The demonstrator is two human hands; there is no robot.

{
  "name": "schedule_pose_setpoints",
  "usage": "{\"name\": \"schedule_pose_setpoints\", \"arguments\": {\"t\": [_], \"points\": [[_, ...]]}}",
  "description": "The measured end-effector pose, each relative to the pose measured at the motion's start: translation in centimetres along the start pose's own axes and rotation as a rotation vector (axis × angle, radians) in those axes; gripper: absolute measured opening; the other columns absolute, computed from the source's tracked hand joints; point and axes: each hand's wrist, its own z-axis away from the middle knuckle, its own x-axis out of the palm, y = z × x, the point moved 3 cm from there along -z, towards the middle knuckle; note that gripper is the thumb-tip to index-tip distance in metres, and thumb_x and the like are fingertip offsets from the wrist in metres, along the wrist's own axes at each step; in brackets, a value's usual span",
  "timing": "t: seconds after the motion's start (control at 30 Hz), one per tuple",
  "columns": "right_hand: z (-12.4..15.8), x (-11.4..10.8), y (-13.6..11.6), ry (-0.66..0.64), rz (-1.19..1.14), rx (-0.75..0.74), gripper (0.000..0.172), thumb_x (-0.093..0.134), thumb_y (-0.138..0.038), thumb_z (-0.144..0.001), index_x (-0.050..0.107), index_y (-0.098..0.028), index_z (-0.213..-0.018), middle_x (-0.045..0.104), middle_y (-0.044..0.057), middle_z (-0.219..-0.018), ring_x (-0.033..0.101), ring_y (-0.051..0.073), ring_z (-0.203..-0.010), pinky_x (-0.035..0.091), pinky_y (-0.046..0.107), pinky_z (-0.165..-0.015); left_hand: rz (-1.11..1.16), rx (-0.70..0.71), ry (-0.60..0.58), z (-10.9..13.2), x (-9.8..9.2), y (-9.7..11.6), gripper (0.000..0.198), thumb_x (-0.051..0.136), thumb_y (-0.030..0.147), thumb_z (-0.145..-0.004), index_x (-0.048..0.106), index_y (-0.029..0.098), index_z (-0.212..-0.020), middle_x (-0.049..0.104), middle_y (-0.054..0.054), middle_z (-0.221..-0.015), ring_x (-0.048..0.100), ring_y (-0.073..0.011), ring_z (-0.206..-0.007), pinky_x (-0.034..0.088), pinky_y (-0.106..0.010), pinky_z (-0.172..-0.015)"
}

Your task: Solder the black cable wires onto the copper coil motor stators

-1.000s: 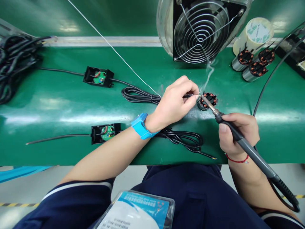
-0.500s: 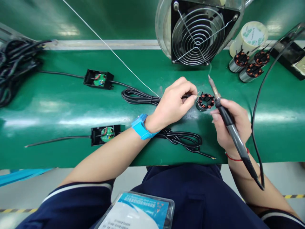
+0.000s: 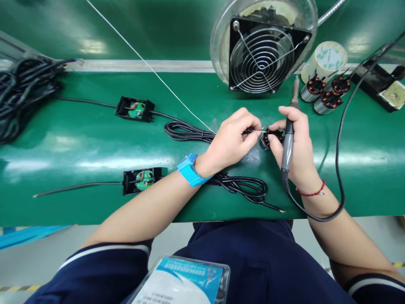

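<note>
My left hand (image 3: pixel 236 137) pinches a thin black cable (image 3: pixel 249 131), whose fine wire end reaches the rim of a small round motor coil (image 3: pixel 268 140). The soldering iron (image 3: pixel 288 147) rests in my right hand (image 3: pixel 300 147), its tip (image 3: pixel 296 86) pointing up and away from the coil. My right thumb and forefinger are at the coil's upper edge and partly cover it. A white solder strand (image 3: pixel 152 71) runs from the upper left down to my left hand.
Behind stands a fan (image 3: pixel 261 63). Several copper-wound coils (image 3: pixel 328 101) sit by a tape roll (image 3: pixel 329 59). Two open black boxes (image 3: pixel 120 109) with circuit boards, coiled cables (image 3: pixel 243 185) and a cable heap (image 3: pixel 25 97) lie left and in front.
My right hand has moved left to the coil, and the iron has swung upright, its tip now farther back. My left hand keeps its pinch. The view has shifted slightly.
</note>
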Motion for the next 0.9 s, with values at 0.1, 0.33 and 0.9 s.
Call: {"name": "schedule_pose_setpoints", "arguments": {"t": [0.1,0.33,0.9], "points": [[0.6,0.3,0.2,0.082,-0.009,0.007,0.050,0.061,-0.021,-0.086,0.045,-0.029,-0.132,0.064,0.001,-0.097,0.064,0.021,-0.092,0.053,0.044,-0.091,0.000,-0.011,0.001,0.0,0.0,0.0,0.013,0.053,0.009,-0.085,0.062,0.017,-0.082,0.063,-0.003,-0.085,0.055,-0.0151,-0.079,0.047,-0.030,-0.073],[0.1,1.5,1.1,0.073,-0.010,0.022,0.047,0.058,-0.017,-0.086,0.046,-0.030,-0.130,0.063,-0.003,-0.089,0.062,0.018,-0.081,0.052,0.038,-0.082,0.151,-0.156,-0.105,-0.4,-0.6,0.0,0.010,0.057,0.013,-0.084,0.063,0.016,-0.077,0.063,-0.001,-0.074,0.055,-0.0136,-0.070,0.045,-0.028,-0.067],[0.7,0.9,-1.0,0.090,0.036,-0.104,0.049,0.058,-0.017,-0.086,0.042,-0.030,-0.131,0.067,-0.003,-0.090,0.066,0.020,-0.086,0.052,0.040,-0.085,0.814,-0.533,-0.250,-0.4,-0.1,0.2,0.021,0.074,0.023,-0.078,0.054,0.016,-0.075,0.059,0.003,-0.066,0.042,-0.0028,-0.044,0.029,-0.019,-0.040]]}}
